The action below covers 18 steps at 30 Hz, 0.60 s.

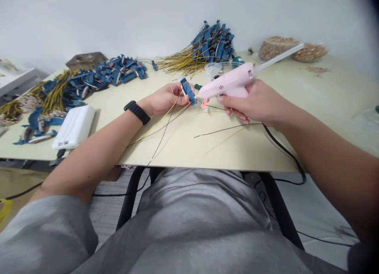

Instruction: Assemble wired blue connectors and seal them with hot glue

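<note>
My left hand (168, 98) pinches a small blue plastic part (188, 91) above the table. Thin yellow and black wires (166, 122) trail from that part toward the table's front edge. In my right hand (254, 102) is a pale pink hot glue gun (227, 81), its fingers wrapped round the handle. A clear glue stick (280, 56) sticks out of the gun's back end. The nozzle points left, close to the lower end of the blue part; whether it touches I cannot tell. A black cord (284, 149) runs from below the gun's handle over the table edge.
Behind my hands lies a heap of wired blue parts (211, 43); more blue parts (118, 68) spread leftward. A white power bank (74, 127) sits at left front. Bags of tan granules (276, 48) stand at the back right. Loose wires (225, 130) lie near my right hand.
</note>
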Each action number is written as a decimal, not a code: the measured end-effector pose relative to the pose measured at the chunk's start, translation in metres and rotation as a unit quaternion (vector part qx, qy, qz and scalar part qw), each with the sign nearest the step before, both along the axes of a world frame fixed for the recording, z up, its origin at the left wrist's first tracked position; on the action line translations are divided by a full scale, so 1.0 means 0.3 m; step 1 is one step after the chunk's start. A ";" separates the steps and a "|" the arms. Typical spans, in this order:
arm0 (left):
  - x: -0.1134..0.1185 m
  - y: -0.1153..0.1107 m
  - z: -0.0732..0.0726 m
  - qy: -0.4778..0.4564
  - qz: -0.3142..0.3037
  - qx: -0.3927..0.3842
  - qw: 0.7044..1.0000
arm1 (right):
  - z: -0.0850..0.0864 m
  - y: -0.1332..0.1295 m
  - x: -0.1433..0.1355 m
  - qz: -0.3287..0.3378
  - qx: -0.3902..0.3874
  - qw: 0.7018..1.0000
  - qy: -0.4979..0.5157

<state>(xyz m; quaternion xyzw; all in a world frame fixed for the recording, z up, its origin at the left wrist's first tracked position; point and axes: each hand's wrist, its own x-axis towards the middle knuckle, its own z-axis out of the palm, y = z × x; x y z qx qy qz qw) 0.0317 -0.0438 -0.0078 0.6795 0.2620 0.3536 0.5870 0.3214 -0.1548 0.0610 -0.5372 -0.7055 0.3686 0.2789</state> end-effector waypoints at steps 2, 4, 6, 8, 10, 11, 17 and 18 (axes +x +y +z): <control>0.002 -0.001 0.004 0.023 -0.022 0.028 0.999 | -0.002 0.001 0.000 -0.001 0.001 1.000 -0.001; 0.004 -0.004 0.009 0.021 -0.003 0.053 0.998 | -0.002 0.001 -0.002 -0.004 0.002 1.000 0.003; 0.007 -0.008 0.011 0.017 0.009 0.069 0.997 | 0.001 -0.002 -0.005 -0.007 0.002 1.000 0.009; 0.008 -0.011 0.013 0.017 0.008 0.076 0.997 | 0.007 -0.009 -0.009 -0.012 0.000 1.000 0.011; 0.010 -0.014 0.014 0.020 0.004 0.075 0.997 | 0.015 -0.017 -0.015 -0.018 -0.003 1.000 0.010; 0.010 -0.014 0.015 0.023 0.002 0.073 0.997 | 0.018 -0.021 -0.017 -0.020 -0.004 1.000 0.010; 0.017 -0.015 0.017 0.026 -0.007 0.047 0.999 | 0.016 -0.017 -0.013 -0.020 -0.007 1.000 0.018; 0.018 -0.015 0.016 0.025 -0.004 0.044 0.999 | 0.013 -0.014 -0.011 -0.019 -0.007 1.000 0.018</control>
